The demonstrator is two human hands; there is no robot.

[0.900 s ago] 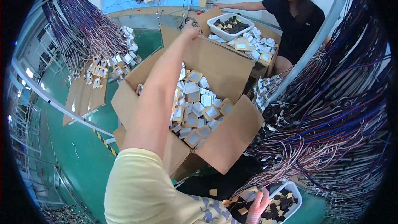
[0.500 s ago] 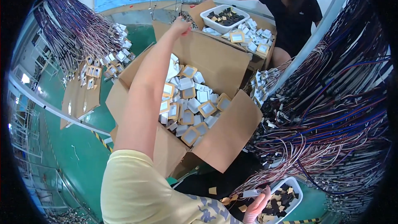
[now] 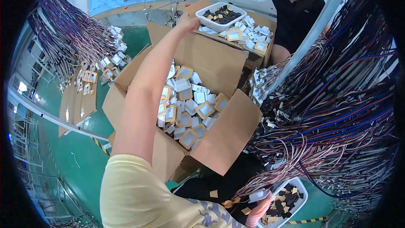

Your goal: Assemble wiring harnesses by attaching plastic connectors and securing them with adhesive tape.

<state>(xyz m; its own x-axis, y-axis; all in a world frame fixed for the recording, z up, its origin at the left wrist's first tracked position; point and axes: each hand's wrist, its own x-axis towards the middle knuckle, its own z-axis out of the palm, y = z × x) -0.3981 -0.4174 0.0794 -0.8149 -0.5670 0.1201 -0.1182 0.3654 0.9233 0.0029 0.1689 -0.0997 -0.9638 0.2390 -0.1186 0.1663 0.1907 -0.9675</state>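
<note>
Stretched out over the big cardboard box [image 3: 219, 55], my left hand [image 3: 187, 24] is by its far edge, near the flap of the box behind. Its fingers are curled; what they hold, if anything, is hidden. Low on the right, my right hand [image 3: 260, 209] is closed on a white plastic housing [image 3: 258, 195] at the end of the cable bundle [image 3: 278, 173]. This hand is over the left rim of a white basin [image 3: 302, 198] with black and tan pads in it. White housings, several with tan frames [image 3: 204, 109], fill the big box.
Beyond the box, a second white basin [image 3: 221, 26] of pads stands among white housings. A person in black [image 3: 295, 17] sits there. Cable bundles hang at the right [image 3: 337, 114] and far left [image 3: 71, 29]. A grey metal pole [image 3: 312, 33] slants down at the right.
My left hand has shifted slightly right, toward the far basin. The right hand has turned the white housing a little. The other person's arm has risen. The whole view has shifted slightly.
</note>
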